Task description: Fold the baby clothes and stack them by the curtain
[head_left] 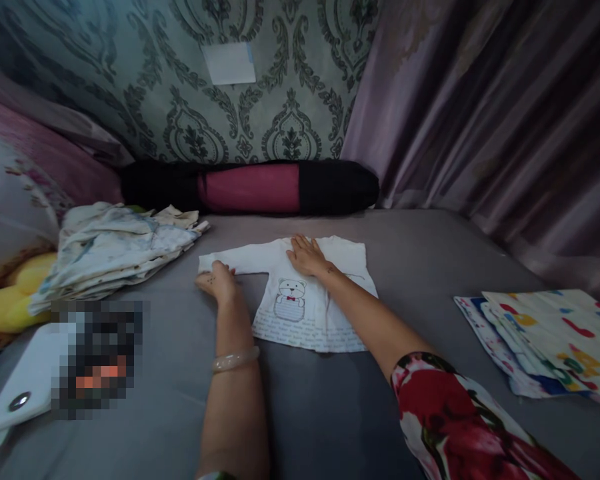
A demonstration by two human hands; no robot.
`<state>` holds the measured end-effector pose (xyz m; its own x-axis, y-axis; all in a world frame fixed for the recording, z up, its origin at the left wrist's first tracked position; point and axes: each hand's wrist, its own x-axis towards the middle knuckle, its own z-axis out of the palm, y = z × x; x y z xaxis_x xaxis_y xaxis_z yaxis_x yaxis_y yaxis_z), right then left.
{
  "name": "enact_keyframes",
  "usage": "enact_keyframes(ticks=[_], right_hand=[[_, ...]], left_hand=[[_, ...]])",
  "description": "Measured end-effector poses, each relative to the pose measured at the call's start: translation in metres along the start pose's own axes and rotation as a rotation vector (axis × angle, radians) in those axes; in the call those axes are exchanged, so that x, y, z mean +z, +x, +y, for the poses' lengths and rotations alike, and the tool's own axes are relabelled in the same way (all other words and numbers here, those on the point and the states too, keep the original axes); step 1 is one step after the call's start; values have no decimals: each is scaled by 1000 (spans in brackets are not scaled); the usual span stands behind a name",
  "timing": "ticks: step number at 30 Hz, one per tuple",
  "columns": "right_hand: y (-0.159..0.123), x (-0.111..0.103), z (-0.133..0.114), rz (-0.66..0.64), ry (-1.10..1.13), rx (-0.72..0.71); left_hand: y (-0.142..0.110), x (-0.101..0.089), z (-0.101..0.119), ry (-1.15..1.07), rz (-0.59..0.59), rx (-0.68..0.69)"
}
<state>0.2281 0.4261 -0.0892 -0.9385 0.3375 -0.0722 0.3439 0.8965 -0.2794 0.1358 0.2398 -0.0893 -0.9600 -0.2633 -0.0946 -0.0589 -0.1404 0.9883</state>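
Observation:
A small white baby shirt [340, 320] with a bear print lies spread on the grey bed sheet. Its left sleeve stretches out flat, while the right sleeve appears folded in over the body. At the cuff of the outstretched sleeve, my left hand [217, 280] is closed on the fabric, thumb on top. My right hand [306, 255] lies flat on the upper chest near the neckline, fingers spread. A bangle circles my left wrist.
Crumpled light-coloured clothes [120, 240] lie at the left, beside a yellow plush thing [20, 293]. A white device [30, 373], partly blurred out, is nearer. Folded colourful cloths [545, 340] sit at the right. A black and pink bolster [250, 188] lines the wall.

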Motion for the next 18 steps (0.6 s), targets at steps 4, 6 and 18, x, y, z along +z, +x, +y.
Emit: enact_keyframes(ticks=[4,6,18], right_hand=[[0,-6,-1,-38,19,6],[-2,-10,-4,-17,20,-13],[-8,-6,-37,137,-123,-144]], left_hand=[[-12,4,16,-100,127,-187],[-13,6,18,-129,89,-211],[19,7,4,-238,6,-130]])
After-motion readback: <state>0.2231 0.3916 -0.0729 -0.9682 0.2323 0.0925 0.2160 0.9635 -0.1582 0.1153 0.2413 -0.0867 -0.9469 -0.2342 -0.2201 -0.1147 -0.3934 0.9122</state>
